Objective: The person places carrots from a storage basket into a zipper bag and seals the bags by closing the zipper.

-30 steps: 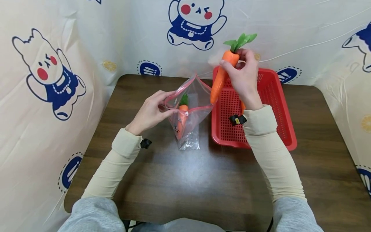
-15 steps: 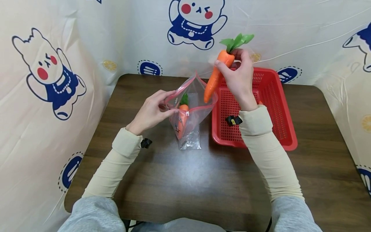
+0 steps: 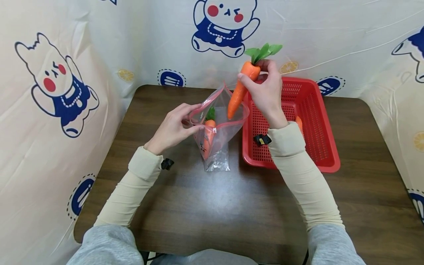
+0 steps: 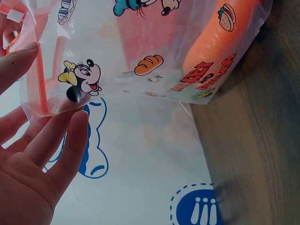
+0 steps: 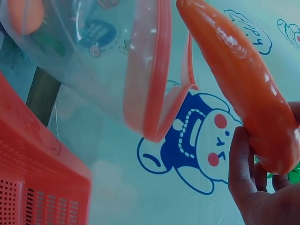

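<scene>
In the head view my left hand (image 3: 172, 127) holds the left rim of a clear zip bag (image 3: 222, 143), thumb and fingers on its pink-edged mouth, which gapes wide. One carrot (image 3: 209, 138) with a green top lies inside the bag. My right hand (image 3: 266, 90) pinches a second carrot (image 3: 241, 86) near its leafy end, tip slanting down over the bag's mouth. In the right wrist view this carrot (image 5: 243, 79) points at the pink zip strip (image 5: 157, 70). Cartoon prints cover the bag (image 4: 136, 42) in the left wrist view.
A red plastic basket (image 3: 319, 147) stands right of the bag, under my right forearm. Another orange piece (image 3: 299, 124) shows inside it, partly hidden by the sleeve. The brown table (image 3: 198, 213) meets a printed curtain (image 3: 159, 36) at the back.
My right hand has carried its carrot left, from above the basket's edge to over the bag's mouth, its tip now inside the opening's outline. My left hand and the bag have barely moved.
</scene>
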Demonstrator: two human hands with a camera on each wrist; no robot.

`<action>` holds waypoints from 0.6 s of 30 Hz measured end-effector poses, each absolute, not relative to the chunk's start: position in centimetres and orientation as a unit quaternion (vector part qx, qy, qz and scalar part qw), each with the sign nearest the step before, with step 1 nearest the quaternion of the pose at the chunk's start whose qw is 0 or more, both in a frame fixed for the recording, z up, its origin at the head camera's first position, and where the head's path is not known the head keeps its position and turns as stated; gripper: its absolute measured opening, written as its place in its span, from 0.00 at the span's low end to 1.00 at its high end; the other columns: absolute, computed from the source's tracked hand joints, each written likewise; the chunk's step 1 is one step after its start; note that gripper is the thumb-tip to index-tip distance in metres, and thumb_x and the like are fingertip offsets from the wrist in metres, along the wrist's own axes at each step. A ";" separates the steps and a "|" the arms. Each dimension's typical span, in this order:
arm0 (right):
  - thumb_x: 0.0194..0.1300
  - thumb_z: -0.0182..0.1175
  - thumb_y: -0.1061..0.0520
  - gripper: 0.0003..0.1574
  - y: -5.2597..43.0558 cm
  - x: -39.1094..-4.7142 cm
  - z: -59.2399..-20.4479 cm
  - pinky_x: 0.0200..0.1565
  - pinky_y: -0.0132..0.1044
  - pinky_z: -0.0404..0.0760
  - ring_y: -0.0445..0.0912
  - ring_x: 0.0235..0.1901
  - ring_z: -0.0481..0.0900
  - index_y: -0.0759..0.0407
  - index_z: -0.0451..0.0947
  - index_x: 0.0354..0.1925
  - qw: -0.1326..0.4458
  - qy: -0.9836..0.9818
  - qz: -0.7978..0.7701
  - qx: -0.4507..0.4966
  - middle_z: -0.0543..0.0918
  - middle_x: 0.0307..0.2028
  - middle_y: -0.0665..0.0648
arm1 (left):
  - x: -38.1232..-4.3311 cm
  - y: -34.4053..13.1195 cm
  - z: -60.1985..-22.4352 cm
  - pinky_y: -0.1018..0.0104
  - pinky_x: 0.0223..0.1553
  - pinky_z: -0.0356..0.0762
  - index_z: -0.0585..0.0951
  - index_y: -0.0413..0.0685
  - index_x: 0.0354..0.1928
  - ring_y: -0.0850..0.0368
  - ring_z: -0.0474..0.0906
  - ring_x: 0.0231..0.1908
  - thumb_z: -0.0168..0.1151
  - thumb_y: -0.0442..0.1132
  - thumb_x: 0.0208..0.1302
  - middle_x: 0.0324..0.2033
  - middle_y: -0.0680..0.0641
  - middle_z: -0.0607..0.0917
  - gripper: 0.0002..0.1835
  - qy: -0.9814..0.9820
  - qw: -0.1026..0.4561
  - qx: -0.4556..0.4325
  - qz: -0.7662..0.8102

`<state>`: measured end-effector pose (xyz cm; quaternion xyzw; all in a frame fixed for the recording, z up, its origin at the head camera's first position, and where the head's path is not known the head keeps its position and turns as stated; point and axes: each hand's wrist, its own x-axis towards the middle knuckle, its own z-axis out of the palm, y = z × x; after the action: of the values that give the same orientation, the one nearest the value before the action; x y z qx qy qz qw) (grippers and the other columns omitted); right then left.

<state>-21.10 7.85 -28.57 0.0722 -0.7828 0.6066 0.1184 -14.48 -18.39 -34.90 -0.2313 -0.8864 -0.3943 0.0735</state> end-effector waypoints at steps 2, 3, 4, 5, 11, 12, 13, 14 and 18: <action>0.58 0.68 0.48 0.35 7.8 -21.0 -28.6 0.42 0.30 0.77 0.43 0.42 0.73 0.58 0.67 0.58 0.120 -0.784 0.604 0.074 0.74 0.50 0.52 | -14.5 -18.4 -34.9 0.61 0.42 0.82 0.74 0.46 0.63 0.56 0.77 0.36 0.74 0.39 0.53 0.47 0.44 0.80 0.34 -0.886 0.073 -0.231 -0.394; 0.58 0.68 0.48 0.35 7.7 -21.0 -28.6 0.43 0.30 0.77 0.43 0.42 0.73 0.58 0.67 0.58 0.121 -0.785 0.604 0.074 0.74 0.50 0.53 | -14.5 -18.3 -34.9 0.61 0.42 0.82 0.74 0.46 0.63 0.56 0.77 0.36 0.74 0.39 0.53 0.47 0.45 0.80 0.34 -0.887 0.073 -0.231 -0.394; 0.57 0.68 0.48 0.35 7.7 -20.9 -28.6 0.43 0.30 0.77 0.43 0.41 0.73 0.59 0.67 0.57 0.122 -0.785 0.603 0.074 0.74 0.50 0.53 | -14.5 -18.3 -34.8 0.61 0.42 0.82 0.74 0.46 0.63 0.56 0.77 0.36 0.74 0.39 0.53 0.47 0.45 0.80 0.34 -0.887 0.073 -0.231 -0.394; 0.57 0.68 0.48 0.35 7.6 -20.9 -28.7 0.43 0.30 0.77 0.43 0.41 0.73 0.59 0.67 0.57 0.123 -0.785 0.603 0.074 0.74 0.50 0.53 | -14.5 -18.3 -34.8 0.61 0.42 0.82 0.74 0.46 0.63 0.56 0.77 0.36 0.74 0.39 0.53 0.46 0.45 0.80 0.34 -0.887 0.073 -0.231 -0.394; 0.58 0.68 0.48 0.34 7.2 -20.8 -29.0 0.45 0.31 0.79 0.42 0.42 0.75 0.59 0.68 0.57 0.123 -0.788 0.598 0.080 0.77 0.50 0.56 | -14.5 -18.3 -34.8 0.61 0.42 0.82 0.74 0.46 0.63 0.56 0.77 0.36 0.74 0.39 0.53 0.47 0.45 0.79 0.34 -0.885 0.072 -0.234 -0.396; 0.58 0.68 0.48 0.34 7.2 -20.7 -29.1 0.45 0.31 0.79 0.42 0.42 0.75 0.59 0.69 0.57 0.123 -0.789 0.596 0.081 0.77 0.50 0.56 | -14.5 -18.3 -34.8 0.61 0.42 0.83 0.74 0.45 0.63 0.56 0.78 0.36 0.74 0.38 0.53 0.47 0.45 0.79 0.34 -0.884 0.073 -0.235 -0.397; 0.58 0.68 0.47 0.34 7.1 -20.7 -29.2 0.44 0.31 0.79 0.42 0.42 0.75 0.59 0.69 0.57 0.122 -0.791 0.594 0.082 0.77 0.50 0.56 | -14.5 -18.3 -34.8 0.61 0.42 0.83 0.74 0.45 0.63 0.56 0.78 0.36 0.74 0.38 0.53 0.47 0.44 0.79 0.34 -0.884 0.074 -0.236 -0.397; 0.58 0.68 0.47 0.34 7.1 -20.7 -29.3 0.44 0.32 0.79 0.43 0.42 0.75 0.59 0.69 0.57 0.121 -0.793 0.591 0.084 0.78 0.50 0.57 | -14.5 -18.3 -34.8 0.61 0.42 0.83 0.74 0.45 0.63 0.56 0.78 0.36 0.74 0.38 0.53 0.47 0.44 0.79 0.33 -0.883 0.076 -0.237 -0.397; 0.58 0.68 0.47 0.35 6.9 -20.6 -29.4 0.43 0.31 0.80 0.43 0.43 0.76 0.59 0.68 0.58 0.112 -0.798 0.586 0.087 0.78 0.51 0.57 | -14.4 -18.3 -34.8 0.61 0.43 0.83 0.74 0.43 0.63 0.56 0.79 0.36 0.74 0.38 0.53 0.47 0.44 0.80 0.33 -0.883 0.081 -0.240 -0.395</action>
<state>-20.58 6.91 -29.42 0.0872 -0.7979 0.5858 0.1123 -14.43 -18.28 -34.80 -0.2396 -0.8833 -0.3949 0.0806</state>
